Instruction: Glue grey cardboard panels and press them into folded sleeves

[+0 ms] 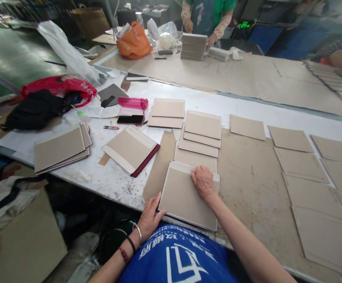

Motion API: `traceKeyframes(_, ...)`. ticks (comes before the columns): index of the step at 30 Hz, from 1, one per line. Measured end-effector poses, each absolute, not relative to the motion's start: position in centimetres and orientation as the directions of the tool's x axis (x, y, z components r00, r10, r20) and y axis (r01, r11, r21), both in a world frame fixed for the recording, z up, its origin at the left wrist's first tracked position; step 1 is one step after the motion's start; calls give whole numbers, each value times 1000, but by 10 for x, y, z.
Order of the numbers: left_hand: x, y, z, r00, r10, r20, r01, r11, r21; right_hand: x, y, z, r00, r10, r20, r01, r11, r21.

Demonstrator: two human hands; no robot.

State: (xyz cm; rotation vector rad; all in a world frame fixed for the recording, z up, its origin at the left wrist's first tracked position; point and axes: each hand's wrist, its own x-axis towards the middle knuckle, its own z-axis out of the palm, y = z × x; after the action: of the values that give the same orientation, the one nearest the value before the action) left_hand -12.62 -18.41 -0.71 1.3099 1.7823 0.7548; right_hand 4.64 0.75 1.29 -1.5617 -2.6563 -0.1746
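Grey board panel [185, 200] lies flat at the near table edge [114, 184], centre. Left hand [150, 215] is at its near-left corner, fingers together against the edge. Right hand [203, 181] rests palm-down on the far-right part, fingers close together. Stacked panels [202, 133] lie just beyond. Pink bottle [133, 103] sits far left.
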Motion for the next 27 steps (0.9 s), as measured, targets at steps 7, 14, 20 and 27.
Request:
traceKeyframes(7, -127, -185, -10, -174, 957, -231, 495, 288, 820, 45, 8, 13, -484, 871, 81, 875, 481, 58)
traceKeyframes(14, -128, -186, -14, -193, 955, -224, 502, 292, 814, 45, 8, 13, -461, 886, 44, 887, 460, 38)
traceKeyframes(20, -130, -185, -16, -200, 956, -213, 504, 287, 815, 44, 9, 16, -455, 891, 4, 891, 454, 19)
traceKeyframes(27, -130, -184, -13, -193, 953, -232, 507, 299, 808, 43, 9, 17, -458, 889, 5, 889, 458, 11)
